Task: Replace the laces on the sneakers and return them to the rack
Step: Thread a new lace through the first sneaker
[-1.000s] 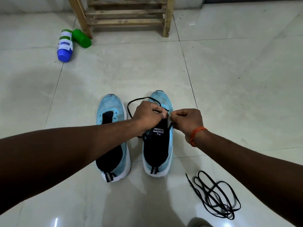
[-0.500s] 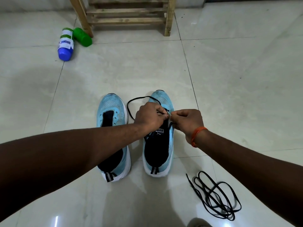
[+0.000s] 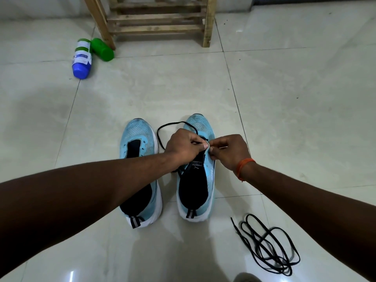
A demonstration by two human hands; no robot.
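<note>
Pinching the black lace (image 3: 169, 123) in curled left hand (image 3: 184, 146) fingers; right hand (image 3: 230, 151) pinches the eyelet edge of the right-side blue sneaker (image 3: 193, 186), mid-floor beside its unlaced mate (image 3: 138, 135). Spare lace (image 3: 266, 249) near the floor's near edge.

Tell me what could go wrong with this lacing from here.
1. The left hand pinches the black lace while the right hand pinches the sneaker at its eyelet edge; a slip could skip an eyelet.
2. Its slack loop beside the toe may twist.
3. The spare lace lies in a tangle and may knot.
</note>
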